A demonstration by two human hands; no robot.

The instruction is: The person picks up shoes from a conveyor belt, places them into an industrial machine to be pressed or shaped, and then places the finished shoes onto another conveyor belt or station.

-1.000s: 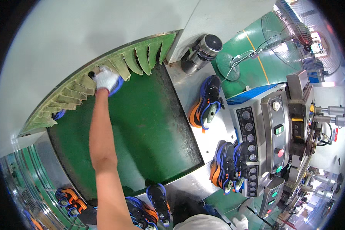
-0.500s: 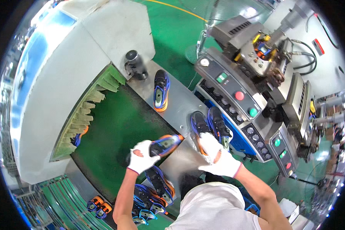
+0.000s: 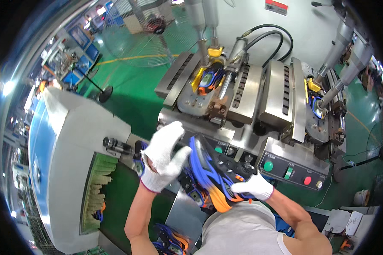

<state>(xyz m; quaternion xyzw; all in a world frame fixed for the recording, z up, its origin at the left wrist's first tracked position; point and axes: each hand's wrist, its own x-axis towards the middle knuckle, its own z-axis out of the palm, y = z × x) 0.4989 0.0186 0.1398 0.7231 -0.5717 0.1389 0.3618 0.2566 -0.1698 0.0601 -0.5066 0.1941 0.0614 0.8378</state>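
The person's white-gloved right hand (image 3: 255, 187) holds a black, blue and orange shoe (image 3: 211, 170); the white-gloved left hand (image 3: 164, 155) is spread wide just beside it.

The shoe (image 3: 215, 170) is black above, with bright blue along its sidewall and an orange heel; the left hand (image 3: 162, 151) and right hand (image 3: 256, 187) wear plain white gloves with purplish-red cuff edges. On the left, faded green flaps (image 3: 97, 191) edge a pale grey housing (image 3: 68, 170) with a blue panel (image 3: 41, 140). Far off, a yellow line (image 3: 134, 59) crosses the green floor (image 3: 130, 95), while the silver and dark control box (image 3: 291, 168) on the right carries green, red and white buttons (image 3: 307, 180).
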